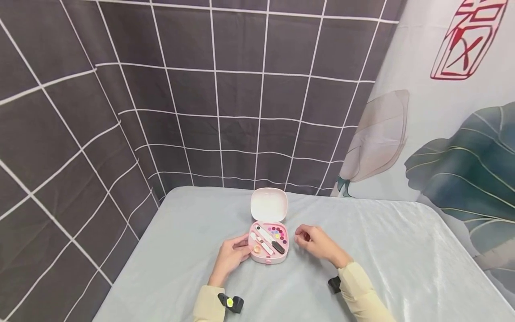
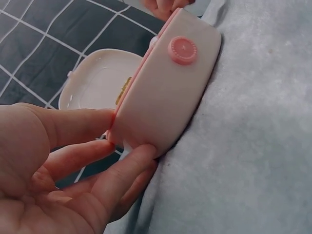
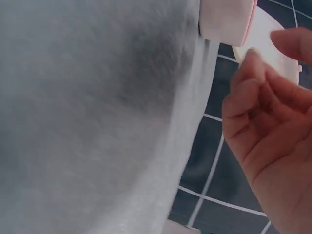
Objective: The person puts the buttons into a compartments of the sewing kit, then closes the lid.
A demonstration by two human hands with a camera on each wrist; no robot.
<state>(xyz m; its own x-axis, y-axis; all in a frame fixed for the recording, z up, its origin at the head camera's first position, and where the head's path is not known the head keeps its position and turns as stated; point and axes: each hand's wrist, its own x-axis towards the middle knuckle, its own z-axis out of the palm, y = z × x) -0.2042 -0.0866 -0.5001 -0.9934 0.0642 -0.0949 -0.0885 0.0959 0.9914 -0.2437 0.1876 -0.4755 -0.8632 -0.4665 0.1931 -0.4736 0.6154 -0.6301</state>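
Note:
A small pink-and-white sewing kit box [image 1: 268,259] stands on the bed-like surface with its white lid [image 1: 268,204] flipped back. Inside lie a white tool with a black end [image 1: 277,247], a slimmer white tool [image 1: 263,245], a small gold-coloured round item [image 1: 256,249] and several coloured round pieces [image 1: 277,231]. My left hand [image 1: 232,256] holds the box at its left side, thumb and fingers against rim and wall. A pink round catch [image 2: 183,50] shows on the front wall. Just right of the box, my right hand [image 1: 318,243] hovers with fingers loosely bent, nothing visible in them.
Pale grey-blue cloth [image 1: 173,250] covers the surface. A dark curtain with white grid lines [image 1: 237,94] hangs behind and to the left. On the right hangs a white curtain printed with leaves [image 1: 474,156]. Black cameras are strapped on both wrists.

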